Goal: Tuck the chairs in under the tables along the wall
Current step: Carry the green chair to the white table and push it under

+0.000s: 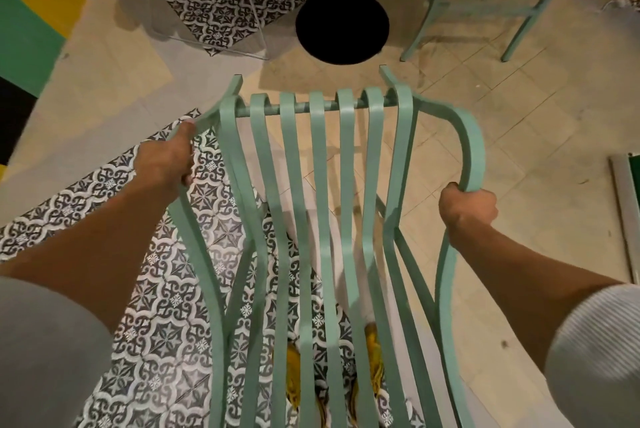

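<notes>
The pale green slatted metal chair [325, 205] stands directly in front of the person, its slats running away toward the round black table base [342, 27], which lies just beyond the chair's front edge. The left hand [165, 160] is closed around the left armrest and the right hand [467, 209] around the right one, both about equally near. In my judgement, the push must go straight ahead.

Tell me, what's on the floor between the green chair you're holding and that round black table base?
Nothing: in the head view, only bare beige floor tile separates the slatted chair from the black base.
</notes>
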`<state>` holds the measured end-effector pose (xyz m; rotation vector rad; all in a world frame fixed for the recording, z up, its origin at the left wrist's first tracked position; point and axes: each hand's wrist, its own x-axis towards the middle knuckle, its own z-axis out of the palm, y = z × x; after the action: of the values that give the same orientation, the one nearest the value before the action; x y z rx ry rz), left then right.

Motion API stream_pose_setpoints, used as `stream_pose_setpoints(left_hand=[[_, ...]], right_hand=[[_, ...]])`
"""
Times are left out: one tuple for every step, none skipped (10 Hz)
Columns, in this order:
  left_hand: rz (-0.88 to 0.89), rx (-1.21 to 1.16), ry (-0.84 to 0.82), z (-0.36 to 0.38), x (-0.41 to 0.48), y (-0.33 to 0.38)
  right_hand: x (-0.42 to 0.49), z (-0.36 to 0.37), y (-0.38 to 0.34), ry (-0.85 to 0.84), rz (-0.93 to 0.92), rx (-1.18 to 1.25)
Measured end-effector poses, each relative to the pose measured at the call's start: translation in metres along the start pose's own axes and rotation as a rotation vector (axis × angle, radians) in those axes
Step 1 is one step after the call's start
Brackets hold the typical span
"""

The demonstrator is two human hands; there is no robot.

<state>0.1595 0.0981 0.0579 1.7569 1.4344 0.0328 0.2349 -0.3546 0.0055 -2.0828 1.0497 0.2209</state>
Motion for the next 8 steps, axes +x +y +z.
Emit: stream_pose_setpoints(left_hand=[[0.057,-0.133,-0.028,-0.001,-0.016,-0.014],[0.079,-0.233,0.018,0.007,-0.042,-0.063],[-0.02,-0.25,-0.028,0.021,-0.066,-0.121],[-0.176,-0.194,-0.038,0.033,-0.058,-0.144],[-0.183,-0.173,-0.066,0.037,-0.043,-0.134],[-0.176,-0.097,-0.007,0.04,-0.037,-0.13],[-0.175,-0.137,-0.005,0.043,-0.029,-0.129],[-0.144,-0.142,-0.049,0.043,-0.019,-0.128]], right_hand=[[0.006,0.007,-0.005,0.033,0.004,-0.001],[0.01,0.012,-0.004,0.052,0.016,-0.014],[0.011,0.013,-0.008,0.063,0.016,-0.045],[0.013,0.015,-0.015,0.056,-0.002,-0.047],[0.013,0.012,-0.02,0.039,-0.073,-0.02],[0.008,0.003,-0.008,-0.069,-0.181,0.054],[0.003,0.0,0.044,-0.131,-0.136,0.008],[-0.002,0.012,0.11,-0.108,0.002,-0.118]])
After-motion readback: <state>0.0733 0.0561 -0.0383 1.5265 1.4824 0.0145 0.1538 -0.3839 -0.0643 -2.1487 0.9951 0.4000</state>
